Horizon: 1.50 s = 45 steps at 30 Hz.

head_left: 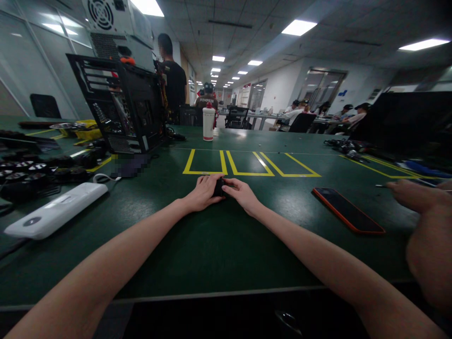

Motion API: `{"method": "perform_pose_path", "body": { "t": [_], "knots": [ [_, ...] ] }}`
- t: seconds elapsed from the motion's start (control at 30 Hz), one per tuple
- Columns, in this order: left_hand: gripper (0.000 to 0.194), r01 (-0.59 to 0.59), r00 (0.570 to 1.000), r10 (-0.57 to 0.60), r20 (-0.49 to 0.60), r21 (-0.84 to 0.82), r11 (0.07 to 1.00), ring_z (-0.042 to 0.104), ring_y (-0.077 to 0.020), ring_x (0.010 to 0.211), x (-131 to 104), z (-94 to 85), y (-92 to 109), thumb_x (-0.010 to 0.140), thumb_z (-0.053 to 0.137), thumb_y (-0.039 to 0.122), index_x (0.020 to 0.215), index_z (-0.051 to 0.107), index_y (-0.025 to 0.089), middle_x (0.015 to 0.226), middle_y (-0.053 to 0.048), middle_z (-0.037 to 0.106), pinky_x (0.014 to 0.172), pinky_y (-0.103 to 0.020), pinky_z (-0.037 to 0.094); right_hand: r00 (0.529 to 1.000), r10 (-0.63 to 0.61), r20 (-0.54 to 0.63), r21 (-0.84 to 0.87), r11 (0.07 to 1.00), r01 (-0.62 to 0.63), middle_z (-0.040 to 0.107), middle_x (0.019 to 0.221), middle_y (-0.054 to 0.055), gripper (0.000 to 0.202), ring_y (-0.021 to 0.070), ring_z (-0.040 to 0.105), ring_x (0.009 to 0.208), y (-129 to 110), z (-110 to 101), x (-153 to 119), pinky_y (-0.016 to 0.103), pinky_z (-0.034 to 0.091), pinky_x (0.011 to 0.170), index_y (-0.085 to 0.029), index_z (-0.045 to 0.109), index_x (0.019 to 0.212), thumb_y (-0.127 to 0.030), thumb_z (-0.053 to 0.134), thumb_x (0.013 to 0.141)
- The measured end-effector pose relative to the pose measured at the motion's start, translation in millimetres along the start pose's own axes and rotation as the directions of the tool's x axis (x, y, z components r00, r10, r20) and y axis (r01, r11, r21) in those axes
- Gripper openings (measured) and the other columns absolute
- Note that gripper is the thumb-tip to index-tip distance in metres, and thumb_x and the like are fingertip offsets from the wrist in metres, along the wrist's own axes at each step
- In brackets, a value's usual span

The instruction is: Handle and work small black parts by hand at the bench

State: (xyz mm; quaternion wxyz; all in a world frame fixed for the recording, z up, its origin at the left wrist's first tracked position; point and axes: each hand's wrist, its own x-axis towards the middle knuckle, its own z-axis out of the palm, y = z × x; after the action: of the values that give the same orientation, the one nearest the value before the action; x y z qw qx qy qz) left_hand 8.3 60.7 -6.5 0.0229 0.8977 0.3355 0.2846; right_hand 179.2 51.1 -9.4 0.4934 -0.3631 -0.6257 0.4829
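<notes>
A small black object (218, 188) sits between my two hands just above or on the green table; its kind is hidden by my fingers. My left hand (204, 194) curls over its left side, thumb below and fingers on top. From the right, my right hand (243, 194) pinches the object's edge with thumb and forefinger. Just beyond my hands, yellow tape outlines (205, 173) mark the green table top (219, 245).
An orange-edged phone (348, 209) lies to the right, near another person's hand (420, 195). On the left are a white power strip (56, 209), black fans (28, 172) and an open computer case (123, 103). A white cup (208, 123) stands farther back.
</notes>
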Motion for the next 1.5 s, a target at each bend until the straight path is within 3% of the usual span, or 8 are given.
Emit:
{"method": "perform_pose_path", "body": {
  "t": [0.23, 0.5, 0.7, 0.93, 1.13, 1.33, 1.5],
  "knots": [
    [0.058, -0.008, 1.000, 0.007, 0.007, 0.016, 1.000, 0.041, -0.0254, 0.109, 0.2, -0.7, 1.2, 0.076, 0.054, 0.034, 0.124, 0.023, 0.020, 0.118, -0.011, 0.044, 0.094, -0.044, 0.027, 0.997, -0.044, 0.066, 0.072, 0.997, 0.040, 0.059, 0.098, 0.002, 0.030, 0.0142, 0.057, 0.090, -1.2, -0.2, -2.9, 0.034, 0.041, 0.087, -0.020, 0.055, 0.090, -0.021, 0.067, 0.063],
    [0.058, -0.005, 1.000, 0.005, 0.002, 0.018, 1.000, 0.041, -0.0262, 0.110, 0.1, -1.9, 2.1, 0.076, 0.053, 0.036, 0.124, 0.023, 0.020, 0.118, -0.011, 0.043, 0.094, -0.044, 0.027, 0.998, -0.058, -0.019, -0.009, 0.998, 0.058, 0.059, 0.082, -0.001, 0.020, 0.0131, 0.055, 0.084, -0.1, 1.7, -0.5, 0.034, 0.043, 0.085, -0.020, 0.055, 0.083, -0.031, 0.062, 0.068],
    [0.058, -0.001, 1.000, 0.001, 0.003, 0.019, 1.000, 0.041, -0.0265, 0.110, 0.0, -1.5, 2.2, 0.076, 0.053, 0.036, 0.124, 0.023, 0.020, 0.119, -0.012, 0.044, 0.094, -0.045, 0.027, 0.999, -0.041, -0.004, -0.012, 0.999, 0.041, 0.060, 0.095, 0.003, 0.032, 0.0152, 0.056, 0.089, 3.2, 0.4, 1.5, 0.036, 0.042, 0.086, -0.020, 0.056, 0.099, -0.028, 0.062, 0.068],
    [0.059, 0.003, 1.000, -0.003, 0.004, 0.022, 1.000, 0.041, -0.0262, 0.111, 0.0, -0.4, 1.3, 0.076, 0.053, 0.036, 0.124, 0.023, 0.019, 0.119, -0.012, 0.044, 0.094, -0.045, 0.027, 0.996, -0.092, 0.021, 0.002, 0.996, 0.092, 0.058, 0.098, 0.002, 0.026, 0.0143, 0.056, 0.093, 1.0, 1.5, -2.4, 0.033, 0.042, 0.088, -0.020, 0.056, 0.091, -0.024, 0.063, 0.067],
    [0.058, 0.006, 1.000, -0.006, 0.003, 0.015, 1.000, 0.040, -0.0266, 0.112, 0.2, -0.4, 2.0, 0.076, 0.053, 0.036, 0.123, 0.024, 0.020, 0.119, -0.012, 0.043, 0.094, -0.045, 0.027, 0.998, -0.051, -0.023, -0.009, 0.999, 0.051, 0.060, 0.087, 0.000, 0.021, 0.0142, 0.056, 0.089, -2.3, 4.3, -1.5, 0.035, 0.042, 0.086, -0.020, 0.055, 0.084, -0.029, 0.062, 0.067],
    [0.058, 0.003, 1.000, -0.003, 0.001, 0.018, 1.000, 0.041, -0.0266, 0.111, 0.2, -1.2, 2.3, 0.076, 0.053, 0.035, 0.124, 0.024, 0.020, 0.119, -0.012, 0.044, 0.094, -0.045, 0.028, 0.999, -0.039, -0.012, -0.014, 0.999, 0.039, 0.061, 0.096, 0.003, 0.032, 0.0161, 0.056, 0.093, -0.3, 1.9, 0.4, 0.036, 0.041, 0.089, -0.021, 0.057, 0.098, -0.026, 0.064, 0.067],
    [0.059, -0.002, 1.000, 0.001, 0.004, 0.027, 1.000, 0.041, -0.0265, 0.111, -0.9, -2.2, 2.3, 0.076, 0.053, 0.035, 0.124, 0.023, 0.019, 0.121, -0.012, 0.042, 0.094, -0.045, 0.027, 0.998, -0.050, 0.046, 0.026, 0.998, 0.049, 0.060, 0.101, 0.004, 0.030, 0.0164, 0.057, 0.094, 1.3, 0.7, -1.6, 0.036, 0.040, 0.091, -0.019, 0.057, 0.096, -0.023, 0.063, 0.067]
  ]
}}
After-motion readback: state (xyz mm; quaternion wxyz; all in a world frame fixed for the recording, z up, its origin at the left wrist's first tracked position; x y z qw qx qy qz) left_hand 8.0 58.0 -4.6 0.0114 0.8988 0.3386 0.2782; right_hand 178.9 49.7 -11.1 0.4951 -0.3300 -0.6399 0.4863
